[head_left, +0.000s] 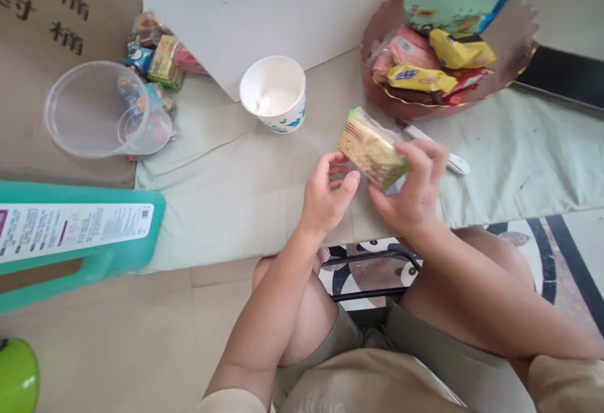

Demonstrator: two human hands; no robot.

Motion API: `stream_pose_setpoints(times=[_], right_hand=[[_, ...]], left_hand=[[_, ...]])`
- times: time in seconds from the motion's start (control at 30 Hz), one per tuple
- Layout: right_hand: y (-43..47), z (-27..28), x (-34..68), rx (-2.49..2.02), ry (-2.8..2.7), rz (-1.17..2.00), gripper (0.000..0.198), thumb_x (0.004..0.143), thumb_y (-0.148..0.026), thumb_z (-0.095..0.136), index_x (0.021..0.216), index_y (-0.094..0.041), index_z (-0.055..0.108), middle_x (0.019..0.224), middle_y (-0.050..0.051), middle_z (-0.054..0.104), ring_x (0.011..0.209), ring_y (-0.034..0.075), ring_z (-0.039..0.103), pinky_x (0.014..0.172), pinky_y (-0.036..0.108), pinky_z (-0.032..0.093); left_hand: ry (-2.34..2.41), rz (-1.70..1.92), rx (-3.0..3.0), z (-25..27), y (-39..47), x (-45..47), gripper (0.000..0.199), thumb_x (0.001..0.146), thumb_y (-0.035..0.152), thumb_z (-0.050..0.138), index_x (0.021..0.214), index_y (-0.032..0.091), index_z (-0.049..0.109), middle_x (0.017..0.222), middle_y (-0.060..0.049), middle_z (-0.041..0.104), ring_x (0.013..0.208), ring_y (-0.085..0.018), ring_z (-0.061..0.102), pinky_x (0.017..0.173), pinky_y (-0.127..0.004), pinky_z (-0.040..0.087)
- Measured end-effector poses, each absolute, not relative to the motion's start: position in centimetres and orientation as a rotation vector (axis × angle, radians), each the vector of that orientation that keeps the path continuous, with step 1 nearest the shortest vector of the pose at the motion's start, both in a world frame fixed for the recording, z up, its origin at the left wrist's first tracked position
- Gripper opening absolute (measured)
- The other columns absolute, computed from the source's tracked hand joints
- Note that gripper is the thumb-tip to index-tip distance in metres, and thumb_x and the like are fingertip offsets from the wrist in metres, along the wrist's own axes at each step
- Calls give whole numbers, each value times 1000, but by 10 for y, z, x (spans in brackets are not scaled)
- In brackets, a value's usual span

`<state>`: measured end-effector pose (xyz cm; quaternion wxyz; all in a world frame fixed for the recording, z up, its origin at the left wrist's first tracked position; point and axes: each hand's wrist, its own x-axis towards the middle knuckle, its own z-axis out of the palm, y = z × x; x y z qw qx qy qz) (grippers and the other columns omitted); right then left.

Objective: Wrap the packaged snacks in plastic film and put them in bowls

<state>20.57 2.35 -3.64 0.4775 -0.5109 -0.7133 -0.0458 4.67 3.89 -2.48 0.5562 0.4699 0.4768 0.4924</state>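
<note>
My right hand (415,192) grips a small snack packet (370,152) by its right end, thumb below and fingers over the top. The packet is clear and yellow-green with a speckled, biscuit-like front, and it is tilted above the cloth. Close to its lower left edge is my left hand (328,196), fingers curved and thumb apart, holding nothing; whether its fingertips touch the packet I cannot tell. Beyond the hands a white paper cup (283,101) with a blue pattern stands upright, something white inside. A white-handled tool (455,162) lies partly hidden behind my right hand.
A pinkish scalloped bowl (377,95) holds several wrapped snacks, with a black flat object (566,79) at its right. To the left are a clear plastic tub (59,139), more wrapped snacks (165,60), a cardboard box (28,48) and a teal jug (146,230). A white board (264,10) stands behind.
</note>
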Motion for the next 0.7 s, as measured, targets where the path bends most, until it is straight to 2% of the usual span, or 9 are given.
stream_pose_setpoints(times=[0.07, 0.17, 0.27, 0.33, 0.43, 0.5, 0.6, 0.7], right_hand=[[23, -40, 202, -1089, -1787, -130, 59, 88, -12, 63, 143, -28, 49, 121, 10, 62, 109, 25, 64, 90, 42, 60], [16, -40, 200, -945, -1868, -87, 44, 93, -13, 59, 133, -30, 56, 124, 6, 69, 111, 22, 67, 92, 38, 61], [14, -34, 219, -926, -1846, 55, 34, 94, -19, 56, 127, -28, 58, 125, 6, 71, 112, 22, 69, 92, 40, 60], [17, -31, 245, -1048, -1790, 79, 29, 94, -20, 56, 121, -27, 63, 116, 6, 73, 105, 23, 70, 88, 40, 58], [28, -35, 285, -1480, -1703, 24, 21, 91, -23, 60, 110, -24, 68, 101, 8, 71, 94, 27, 66, 87, 45, 52], [35, -41, 302, -1753, -1702, 53, 23, 88, -30, 65, 110, -23, 70, 103, 12, 70, 96, 32, 63, 87, 49, 49], [40, -46, 308, -1901, -1772, 146, 22, 87, -35, 67, 104, -22, 72, 108, 15, 71, 102, 36, 61, 89, 52, 47], [38, -41, 303, -1880, -1814, 220, 17, 92, -31, 58, 99, -23, 71, 102, 14, 73, 99, 34, 62, 87, 49, 47]], left_hand=[[997, 1079, 932, -27, 41, 57, 63, 67, 61, 89, 113, 26, 64, 120, -5, 71, 109, -20, 71, 92, -29, 61], [888, 962, 752, -21, 44, 66, 63, 68, 67, 86, 111, 26, 64, 117, -5, 73, 116, -25, 73, 99, -35, 63], [872, 918, 668, -13, 48, 70, 60, 67, 56, 89, 114, 25, 67, 115, -5, 77, 116, -28, 75, 89, -34, 66], [912, 925, 636, -10, 51, 69, 64, 65, 50, 89, 120, 24, 68, 116, -7, 79, 112, -29, 77, 75, -29, 66], [999, 924, 594, -9, 56, 65, 67, 67, 53, 85, 123, 20, 69, 120, -12, 79, 104, -32, 80, 57, -24, 62], [1038, 956, 567, -9, 58, 62, 71, 65, 59, 85, 122, 19, 70, 120, -14, 80, 97, -32, 82, 49, -21, 59], [1052, 1018, 554, -8, 59, 59, 79, 59, 66, 90, 120, 21, 71, 113, -10, 82, 85, -28, 83, 49, -20, 60], [1054, 1016, 606, -7, 59, 60, 76, 52, 53, 99, 116, 24, 71, 99, -3, 83, 76, -22, 82, 58, -20, 64]])
